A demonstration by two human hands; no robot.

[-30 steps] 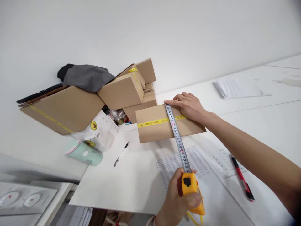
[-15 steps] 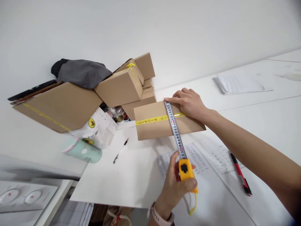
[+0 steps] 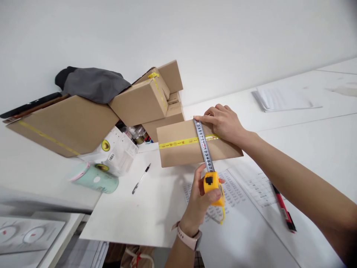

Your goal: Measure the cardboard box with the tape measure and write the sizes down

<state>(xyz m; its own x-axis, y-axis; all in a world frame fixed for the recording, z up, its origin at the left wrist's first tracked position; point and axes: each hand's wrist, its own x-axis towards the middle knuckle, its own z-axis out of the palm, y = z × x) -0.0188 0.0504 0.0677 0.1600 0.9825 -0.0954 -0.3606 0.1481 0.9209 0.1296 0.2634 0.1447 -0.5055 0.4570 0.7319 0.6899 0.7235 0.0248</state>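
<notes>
A flat cardboard box (image 3: 178, 147) with a strip of yellow tape lies on the white table (image 3: 139, 212). My right hand (image 3: 223, 121) rests on its far right part and pins the end of a metal tape blade (image 3: 203, 143) at the far edge with closed fingers. The blade runs across the box top toward me. My left hand (image 3: 199, 199) is closed around the yellow tape measure case (image 3: 213, 186) just off the box's near edge. A watch sits on that wrist.
Several cardboard boxes (image 3: 142, 102) are piled at the back left with a grey cloth (image 3: 92, 83) on top. A mint green bottle (image 3: 95, 179), a white carton (image 3: 114, 152), a pen (image 3: 141, 178), printed sheets (image 3: 251, 186), a red marker (image 3: 283, 208) and a paper stack (image 3: 284, 99) also lie about.
My left hand has brought the yellow case away from me toward the box, so less blade is out. My right hand and the box have stayed put.
</notes>
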